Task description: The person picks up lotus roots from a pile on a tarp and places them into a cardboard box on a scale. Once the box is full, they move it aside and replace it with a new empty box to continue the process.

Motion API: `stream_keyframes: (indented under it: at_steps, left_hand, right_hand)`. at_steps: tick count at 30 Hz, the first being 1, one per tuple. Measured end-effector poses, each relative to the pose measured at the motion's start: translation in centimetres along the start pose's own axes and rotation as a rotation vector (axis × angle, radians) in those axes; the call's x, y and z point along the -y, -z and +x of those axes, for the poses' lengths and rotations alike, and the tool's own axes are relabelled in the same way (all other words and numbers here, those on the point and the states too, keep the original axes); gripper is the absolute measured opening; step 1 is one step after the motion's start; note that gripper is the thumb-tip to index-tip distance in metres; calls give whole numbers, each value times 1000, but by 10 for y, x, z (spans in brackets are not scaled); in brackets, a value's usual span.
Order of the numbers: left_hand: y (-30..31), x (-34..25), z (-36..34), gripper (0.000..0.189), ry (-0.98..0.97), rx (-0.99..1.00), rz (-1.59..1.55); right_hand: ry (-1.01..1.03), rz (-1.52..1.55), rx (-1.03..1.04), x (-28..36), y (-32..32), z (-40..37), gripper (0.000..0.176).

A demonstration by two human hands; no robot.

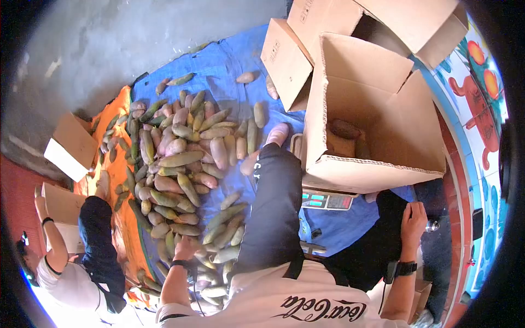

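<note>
A big pile of long green and pinkish fruits [180, 158] lies on the blue tarp [232, 54]. My left hand [186, 247] reaches down into the near side of the pile, among the fruits; its fingertips are hidden, so I cannot tell whether it grips one. Over my right knee, my right hand [414, 221] rests with its fingers curled in and nothing in them. Between my legs, a tall open cardboard box [377, 169] stands on a digital scale [328, 200] with a lit display. A few dark fruits [344, 129] lie at the bottom of the box.
More open cartons [322, 24] stand behind the box. At the left, another person [71, 279] sits by an orange tarp [117, 235], a hand on a carton [61, 213]. A second carton [71, 147] stands farther back. A painted tile wall [481, 104] runs along the right.
</note>
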State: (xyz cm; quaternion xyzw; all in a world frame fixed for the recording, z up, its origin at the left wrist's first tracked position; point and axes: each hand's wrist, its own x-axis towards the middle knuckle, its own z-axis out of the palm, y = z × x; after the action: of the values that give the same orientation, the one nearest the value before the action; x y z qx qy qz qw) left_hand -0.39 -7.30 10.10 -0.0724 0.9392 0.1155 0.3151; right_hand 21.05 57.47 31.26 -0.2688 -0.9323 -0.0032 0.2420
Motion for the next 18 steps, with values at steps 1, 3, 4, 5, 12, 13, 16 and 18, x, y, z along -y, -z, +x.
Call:
stream_keyframes:
  at_steps: [1,3,4,5,12,13,16,18]
  left_hand:
    - [6,-7,8,69,-7,-7,11]
    - [16,-28,29,62,-149,-297,-132]
    - [36,-55,24,59,-235,-376,-188]
    - [62,-91,9,56,-325,-446,-245]
    - [181,-275,-78,50,-773,-739,-663]
    - [192,-297,-97,50,-835,-743,-716]
    - [207,-347,-128,53,-1032,-683,-987]
    - [209,-374,-139,55,-1193,-618,-1124]
  right_hand:
    - [-4,13,-8,2,0,1,9]
    - [-29,19,-20,6,2,1,10]
    - [-23,29,-8,7,3,1,10]
    - [-22,33,6,4,4,1,11]
    - [-55,30,-49,-4,-1,-5,9]
    - [-69,20,-42,-4,1,-5,9]
    - [-86,46,-38,-1,6,-5,8]
    - [-94,55,-52,-4,4,-7,8]
